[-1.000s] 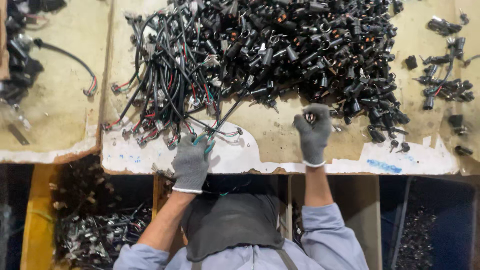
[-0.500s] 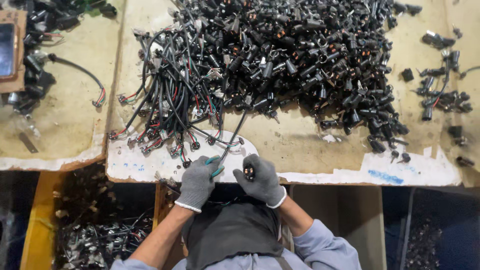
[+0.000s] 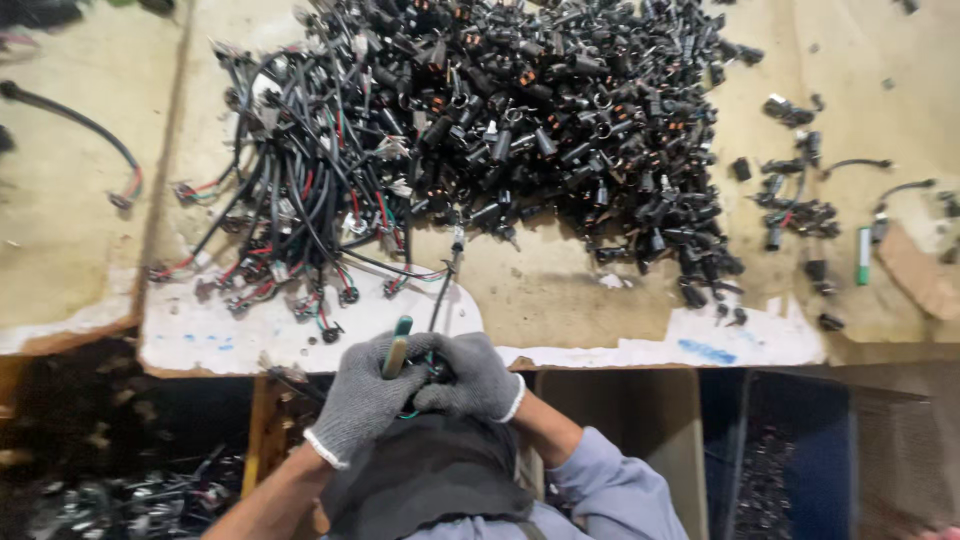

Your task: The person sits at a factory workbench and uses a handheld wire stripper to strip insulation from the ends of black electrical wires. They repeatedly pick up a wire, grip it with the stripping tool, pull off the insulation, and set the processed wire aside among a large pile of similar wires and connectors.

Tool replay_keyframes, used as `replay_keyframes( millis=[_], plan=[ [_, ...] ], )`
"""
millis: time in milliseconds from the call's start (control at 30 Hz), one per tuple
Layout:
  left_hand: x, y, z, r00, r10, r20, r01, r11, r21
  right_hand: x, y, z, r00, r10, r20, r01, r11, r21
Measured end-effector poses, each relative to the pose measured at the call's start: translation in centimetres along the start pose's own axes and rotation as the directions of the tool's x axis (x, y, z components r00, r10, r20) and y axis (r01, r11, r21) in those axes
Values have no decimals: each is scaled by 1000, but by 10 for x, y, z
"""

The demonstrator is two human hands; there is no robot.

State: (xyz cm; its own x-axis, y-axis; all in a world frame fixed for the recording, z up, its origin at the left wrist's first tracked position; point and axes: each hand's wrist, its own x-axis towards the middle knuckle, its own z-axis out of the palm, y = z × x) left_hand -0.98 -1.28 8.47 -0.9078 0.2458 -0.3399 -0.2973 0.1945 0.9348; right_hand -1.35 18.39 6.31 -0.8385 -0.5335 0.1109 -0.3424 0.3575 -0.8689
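At the near edge of the tabletop (image 3: 560, 290), seen from the head camera, both gloved hands meet just in front of the person's body. The left hand (image 3: 365, 395) has its fingers closed around a green-handled tool (image 3: 397, 345) whose tip sticks up between the gloves. The right hand (image 3: 478, 375) is curled shut against it, pinching what looks like the end of a black wire lead (image 3: 443, 290). That lead runs from the gloves up across the white-patched board edge to a small connector (image 3: 457, 238) near the heaps.

Judging by how things lie, most of the work remains. A large pile of black connector parts (image 3: 590, 130) covers the middle of the tabletop, and a tangle of black cables with red and green cores (image 3: 300, 210) lies to its left, touching it. Only a few loose parts (image 3: 800, 215) sit well apart on the right, beside a green marker-like stick (image 3: 863, 255). A bin of similar dark pieces (image 3: 120, 500) below the tabletop at the left may hold finished ones, though that is a guess.

Much is hard to read. The gloves cover the exact spot where tool meets wire, so the action there cannot be told. A dark cloth or apron (image 3: 420, 480) hides the lap. One stray cable (image 3: 70, 120) at the far left is cut off by the frame, and the lower corners are dim.
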Motion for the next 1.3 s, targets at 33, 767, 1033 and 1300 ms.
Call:
replay_keyframes(
  millis=[33, 767, 1033, 1300],
  plan=[
    [3, 3, -3, 988, 155, 14, -156, 987, 47, 2, -1, 0, 998, 57, 13, -57, 998, 23],
    [-26, 15, 13, 550, 769, 325, -818, 574, 27, -7, 2, 19, 893, -334, 301, 419, 862, -286],
    [71, 17, -10, 830, 552, -85, -284, 548, 787, -15, -3, 30, 866, -181, 466, 297, 936, -188],
    [132, -3, 36, 972, 218, 91, -182, 446, 876, 6, 29, -56, 979, -89, -182, -5, 888, -459]
  ],
)
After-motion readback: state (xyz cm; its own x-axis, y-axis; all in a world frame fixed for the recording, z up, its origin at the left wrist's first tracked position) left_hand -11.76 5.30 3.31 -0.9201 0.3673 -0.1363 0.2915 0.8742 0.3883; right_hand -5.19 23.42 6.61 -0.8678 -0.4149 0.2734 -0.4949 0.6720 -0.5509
